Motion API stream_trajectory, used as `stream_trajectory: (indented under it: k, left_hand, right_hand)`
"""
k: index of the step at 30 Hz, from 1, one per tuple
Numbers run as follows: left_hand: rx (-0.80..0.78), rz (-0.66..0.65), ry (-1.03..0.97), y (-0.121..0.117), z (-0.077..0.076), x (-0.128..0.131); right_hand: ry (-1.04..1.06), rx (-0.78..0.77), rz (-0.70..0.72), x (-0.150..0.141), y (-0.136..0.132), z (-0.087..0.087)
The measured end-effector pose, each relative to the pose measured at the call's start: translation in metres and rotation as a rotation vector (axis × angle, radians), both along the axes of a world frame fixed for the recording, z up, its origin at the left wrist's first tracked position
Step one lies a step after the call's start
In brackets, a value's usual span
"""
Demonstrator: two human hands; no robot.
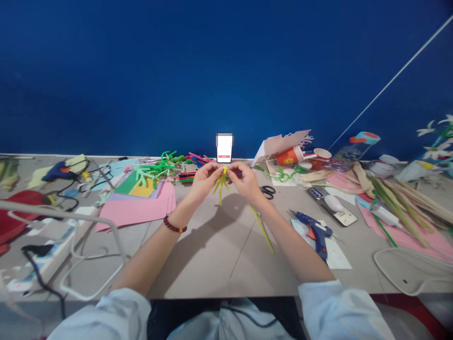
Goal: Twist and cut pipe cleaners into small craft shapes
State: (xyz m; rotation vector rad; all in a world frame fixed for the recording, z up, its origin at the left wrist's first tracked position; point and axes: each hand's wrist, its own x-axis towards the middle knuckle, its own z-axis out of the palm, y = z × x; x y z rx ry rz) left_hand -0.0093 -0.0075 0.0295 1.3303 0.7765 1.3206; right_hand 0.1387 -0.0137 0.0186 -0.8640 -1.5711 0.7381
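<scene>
Between both hands, above the middle of the table, is a bunch of yellow pipe cleaners (222, 183) with several strands hanging down. My left hand (207, 178) pinches its top from the left, thumb against fingertips. From the right, my right hand (244, 179) pinches the same top part. A long yellow-green strand (262, 227) trails below my right wrist toward the table; where its upper end goes is hidden by the hand. Just behind the hands, a phone (224, 148) with a lit white screen stands upright.
Left lie pink paper sheets (138, 208), green pipe cleaners (159, 167) and a power strip (53, 250) with cables. Black scissors (268, 191), a blue glue gun (314, 231), another phone (332, 207) and red paper cups (290, 156) are to the right. A blue wall (226, 71) rises behind.
</scene>
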Motion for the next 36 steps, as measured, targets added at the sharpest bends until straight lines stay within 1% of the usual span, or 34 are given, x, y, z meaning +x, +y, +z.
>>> stream_trajectory:
  k: [3,6,9,12,15,18,20,23,26,29,31,33,36]
  left_hand:
    - [0.048,0.061,0.017,0.002,0.000,-0.001]
    - [0.090,0.100,0.033,0.002,0.000,-0.001]
    - [0.142,0.090,0.079,0.001,-0.001,0.000]
    - [0.227,0.101,0.173,0.001,-0.005,0.000]
    - [0.357,0.182,0.280,0.003,-0.007,-0.002]
    - [0.525,0.258,0.384,0.003,-0.005,-0.004]
    - [0.618,0.287,0.447,0.002,-0.002,-0.005]
    - [0.699,0.301,0.505,-0.001,0.001,-0.005]
    - [0.742,0.315,0.533,-0.002,0.001,-0.006]
    - [0.781,0.334,0.555,0.000,0.000,-0.006]
    - [0.799,0.341,0.576,0.000,0.000,-0.007]
    - [0.806,0.346,0.587,-0.001,0.000,-0.006]
    - [0.779,0.336,0.567,-0.004,-0.001,-0.004]
  right_hand:
    - [-0.035,0.009,-0.023,-0.001,0.000,0.000]
    - [-0.083,0.059,-0.109,-0.001,-0.003,0.002]
    - [-0.100,0.122,-0.179,-0.002,-0.005,0.002]
    - [-0.119,0.177,-0.217,-0.002,-0.005,0.000]
    - [-0.151,0.211,-0.226,-0.002,-0.004,-0.003]
    - [-0.173,0.249,-0.203,-0.002,-0.003,-0.004]
    - [-0.192,0.269,-0.186,-0.001,-0.003,-0.005]
    - [-0.195,0.267,-0.176,-0.001,-0.004,-0.005]
    - [-0.116,0.204,-0.151,-0.001,-0.004,-0.006]
    - [0.002,0.093,-0.096,-0.001,-0.003,-0.006]
    - [0.086,-0.009,-0.014,0.000,-0.001,-0.004]
    - [0.175,-0.134,0.096,0.002,0.000,-0.001]
    - [0.263,-0.306,0.236,0.004,0.001,0.004]
